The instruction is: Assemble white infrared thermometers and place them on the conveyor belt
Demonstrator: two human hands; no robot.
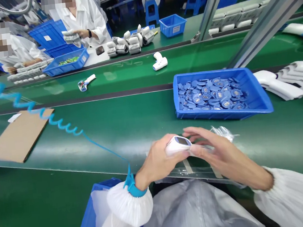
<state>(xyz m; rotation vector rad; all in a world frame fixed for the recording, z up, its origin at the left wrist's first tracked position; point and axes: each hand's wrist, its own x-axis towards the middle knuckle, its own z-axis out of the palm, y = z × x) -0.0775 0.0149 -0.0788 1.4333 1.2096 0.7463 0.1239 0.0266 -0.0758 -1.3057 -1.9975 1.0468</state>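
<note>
My left hand [159,161] is closed around a white thermometer housing [177,145] with a small dark screen window on top, held just above the near edge of the green bench. My right hand [218,153] lies against the housing's right side, fingers spread over it and touching it. A blue antistatic wrist strap [134,187] with a coiled blue cord [45,116] sits on my left wrist. A crumpled clear plastic bag [222,132] lies just behind my right hand.
A blue bin [259,97] of several small blue parts stands behind my hands. White housings [293,83] lie at right, a cardboard sheet [20,135] at left. Thermometers [159,61] lie on the conveyor belt. Two people in white coats work across it. A blue crate [84,223] sits below left.
</note>
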